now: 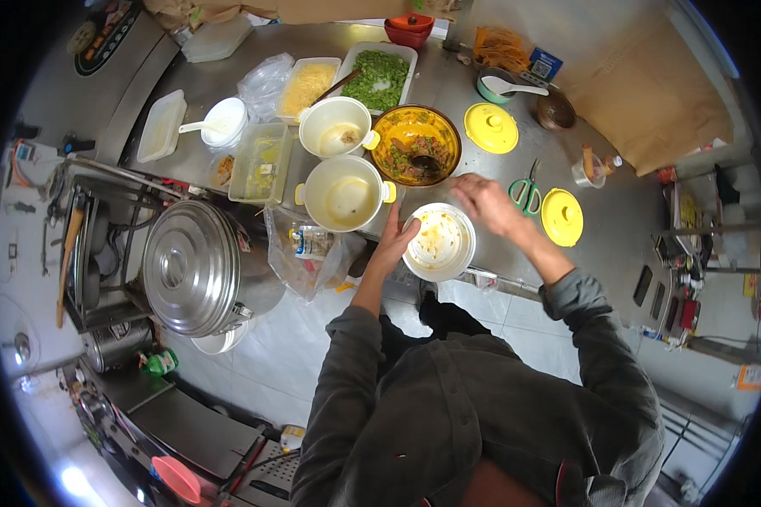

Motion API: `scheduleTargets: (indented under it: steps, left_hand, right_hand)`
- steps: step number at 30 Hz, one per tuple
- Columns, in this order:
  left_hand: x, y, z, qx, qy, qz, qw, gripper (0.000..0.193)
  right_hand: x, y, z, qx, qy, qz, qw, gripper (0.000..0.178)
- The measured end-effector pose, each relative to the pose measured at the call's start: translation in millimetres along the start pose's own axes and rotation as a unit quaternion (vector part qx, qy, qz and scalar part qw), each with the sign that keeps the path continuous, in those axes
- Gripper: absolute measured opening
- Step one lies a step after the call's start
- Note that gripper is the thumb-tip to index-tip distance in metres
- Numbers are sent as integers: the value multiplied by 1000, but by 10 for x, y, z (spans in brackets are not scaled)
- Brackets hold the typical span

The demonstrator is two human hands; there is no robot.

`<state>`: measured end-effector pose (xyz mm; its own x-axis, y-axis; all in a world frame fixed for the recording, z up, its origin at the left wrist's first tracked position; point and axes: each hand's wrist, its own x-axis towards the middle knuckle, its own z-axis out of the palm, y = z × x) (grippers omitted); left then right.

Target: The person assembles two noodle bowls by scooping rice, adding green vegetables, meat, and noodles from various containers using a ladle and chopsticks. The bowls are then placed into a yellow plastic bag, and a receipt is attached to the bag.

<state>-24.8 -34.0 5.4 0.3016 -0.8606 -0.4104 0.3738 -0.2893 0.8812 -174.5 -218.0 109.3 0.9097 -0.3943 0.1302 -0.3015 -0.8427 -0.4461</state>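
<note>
My left hand (391, 242) grips a white bowl (459, 259) by its left rim, with the thumb over the edge. Bits of yellow food lie in the bowl. My right hand (484, 201) is above the bowl's far right rim, fingers curled together; whether they pinch anything is hidden. Just beyond stands a yellow patterned bowl (410, 125) of meat and chopped greens, a dark spoon (425, 163) in it. Two cream pots with yellow handles, a nearer pot (343, 193) and a farther pot (336, 127), stand left of it.
Along the back are a tray of chopped greens (385, 78) and a tub of yellow shreds (309, 83). On the right lie green-handled scissors (528, 193) between a near yellow lid (561, 217) and a far one (491, 128). A large lidded steel pot (186, 266) stands at left.
</note>
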Motion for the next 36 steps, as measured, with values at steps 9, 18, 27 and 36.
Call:
scheduleTargets:
  steps: [9,18,27,36]
  left_hand:
    - [422,-136,179,12,92,29,995,93]
    - [483,-20,367,-102,107,31,989,75]
    - [593,-245,427,-66,120,71,988,80]
    - [243,-522,521,-275,214,-27,937,67]
  right_hand:
    - [326,493,236,77,183,-43,979,26]
    - [172,375,143,152,41,23,987,26]
    - [320,630,469,634,212,417,616,27]
    - [17,698,237,622,243,336,664,27]
